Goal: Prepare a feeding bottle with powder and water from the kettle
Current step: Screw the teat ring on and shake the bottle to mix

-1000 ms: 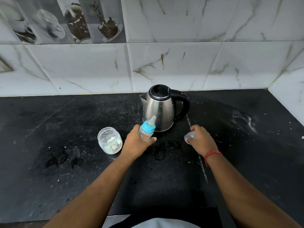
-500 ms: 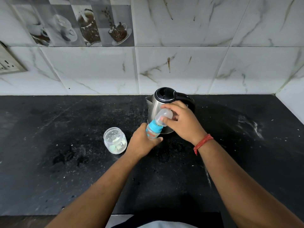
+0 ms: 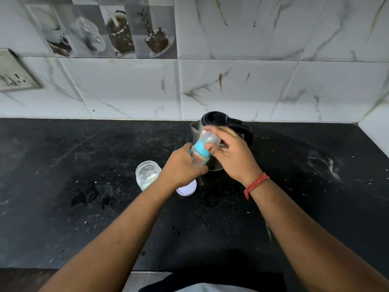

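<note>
Capping stage: left hand (image 3: 181,169) gripping feeding bottle (image 3: 200,157), right hand (image 3: 229,152) pinching clear cap (image 3: 209,137) onto teal collar; filling apparently complete.

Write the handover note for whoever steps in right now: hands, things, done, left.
Left hand: gripping the body of the small clear feeding bottle with the blue collar, tilted.
Right hand: around the clear dome cap on the bottle's top.
Steel kettle with black lid and handle: standing behind the hands.
Open clear glass powder jar: left of the bottle; its white lid lies beside it.
Done: collar on; contents unclear.
Left: seat the cap, close the jar.
</note>
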A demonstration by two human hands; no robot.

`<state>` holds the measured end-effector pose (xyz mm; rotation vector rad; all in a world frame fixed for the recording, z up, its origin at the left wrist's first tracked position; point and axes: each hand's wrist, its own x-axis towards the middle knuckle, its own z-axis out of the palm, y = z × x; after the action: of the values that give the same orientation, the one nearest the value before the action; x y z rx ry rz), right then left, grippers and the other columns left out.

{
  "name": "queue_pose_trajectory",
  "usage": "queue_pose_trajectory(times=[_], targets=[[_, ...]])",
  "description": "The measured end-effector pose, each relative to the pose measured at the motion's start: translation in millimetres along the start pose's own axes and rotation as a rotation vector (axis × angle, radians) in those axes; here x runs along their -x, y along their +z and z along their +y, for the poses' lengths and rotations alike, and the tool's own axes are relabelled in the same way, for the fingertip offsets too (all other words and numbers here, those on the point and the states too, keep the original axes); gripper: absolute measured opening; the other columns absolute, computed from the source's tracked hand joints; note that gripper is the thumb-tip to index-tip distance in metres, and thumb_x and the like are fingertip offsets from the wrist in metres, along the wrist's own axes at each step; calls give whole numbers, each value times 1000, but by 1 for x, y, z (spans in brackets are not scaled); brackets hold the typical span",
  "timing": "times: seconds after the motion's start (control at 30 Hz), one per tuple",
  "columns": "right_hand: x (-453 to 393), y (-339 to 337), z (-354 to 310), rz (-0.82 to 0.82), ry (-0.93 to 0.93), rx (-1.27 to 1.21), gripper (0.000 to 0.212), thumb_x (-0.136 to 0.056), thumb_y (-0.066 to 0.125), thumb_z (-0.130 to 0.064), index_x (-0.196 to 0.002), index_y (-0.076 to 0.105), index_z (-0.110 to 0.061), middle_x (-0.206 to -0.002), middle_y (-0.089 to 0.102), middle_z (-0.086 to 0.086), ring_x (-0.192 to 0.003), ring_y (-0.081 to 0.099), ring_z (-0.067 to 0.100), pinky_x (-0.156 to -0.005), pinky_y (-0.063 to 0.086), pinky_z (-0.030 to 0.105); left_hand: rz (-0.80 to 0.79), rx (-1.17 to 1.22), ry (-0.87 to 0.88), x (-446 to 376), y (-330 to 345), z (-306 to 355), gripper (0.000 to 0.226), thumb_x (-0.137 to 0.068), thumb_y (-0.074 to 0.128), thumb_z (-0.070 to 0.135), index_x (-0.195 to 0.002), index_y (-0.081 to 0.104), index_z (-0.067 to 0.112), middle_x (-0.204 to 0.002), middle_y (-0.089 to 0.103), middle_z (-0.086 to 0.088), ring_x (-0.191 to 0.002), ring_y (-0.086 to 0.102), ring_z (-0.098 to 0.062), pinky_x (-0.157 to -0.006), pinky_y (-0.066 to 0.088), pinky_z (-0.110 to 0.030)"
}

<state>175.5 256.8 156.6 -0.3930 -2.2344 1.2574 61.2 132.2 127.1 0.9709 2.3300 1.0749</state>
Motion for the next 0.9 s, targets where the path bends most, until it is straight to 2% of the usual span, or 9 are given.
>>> queue_pose_trajectory(times=[0.17,0.3,0.37,0.47,0.57,0.7,0.77,0.83,0.9], targets=[[-3,7,-9,61,100,-24,56,-101,61,-20,-152,41,-33,-130,63,3,-115,63,19,-103,53,45,-44,47,5,-4,-10,22,51,-78,86,39,-113,55,19,-96,67,7,-82,64,-7,-59,43,-20],[0,12,-11,77,121,-54,90,-88,79,-29,-154,20,-46,-136,56,6,-118,62,22,-102,53,41,-51,127,6,-7,-12,34,45,-83,80,30,-109,45,19,-94,62,5,-76,60,-5,-46,39,-9],[-3,9,-11,71,112,-1,96,-83,83,-33,-152,19,-48,-135,54,1,-116,62,18,-101,53,37,-69,172,12,-6,-11,36,44,-85,78,25,-111,44,19,-99,63,0,-78,61,-7,-45,40,-7],[-13,-4,-9,41,77,24,86,-84,82,-31,-147,26,-45,-127,57,-4,-105,67,15,-95,57,40,-102,178,68,-6,-12,38,44,-88,76,23,-120,45,20,-112,61,-1,-87,62,-6,-54,43,-5],[-26,-21,-6,54,70,1,80,-85,82,-29,-145,31,-42,-111,66,3,-93,71,22,-88,59,48,-175,176,142,-7,-21,42,53,-92,76,36,-134,45,25,-126,61,5,-106,63,-2,-74,47,-5],[-44,-46,-3,101,101,-110,73,-85,82,-28,-137,37,-52,-110,63,3,-92,73,22,-79,64,48,-62,-25,283,-17,-39,42,71,-95,63,58,-150,40,20,-143,52,6,-139,45,-15,-110,35,-15],[-54,-57,-7,112,116,-226,70,-82,83,-29,-131,42,-55,-116,57,10,-90,74,21,-71,65,45,65,-304,329,-27,-48,41,83,-98,47,66,-162,23,19,-169,26,-3,-159,12,-23,-128,16,-41],[-64,-65,-9,113,119,-305,66,-82,83,-29,-129,45,-54,-118,53,12,-86,75,17,-66,64,43,177,-510,336,-38,-56,39,90,-95,27,75,-166,7,23,-175,-2,-3,-160,-13,-29,-127,-1,-60],[-73,-73,-14,115,96,-328,64,-85,82,-24,-130,45,-50,-117,53,10,-84,74,11,-65,63,42,270,-619,364,-47,-65,40,88,-95,11,76,-166,-4,26,-174,-15,-3,-158,-23,-32,-124,-7,-63]])
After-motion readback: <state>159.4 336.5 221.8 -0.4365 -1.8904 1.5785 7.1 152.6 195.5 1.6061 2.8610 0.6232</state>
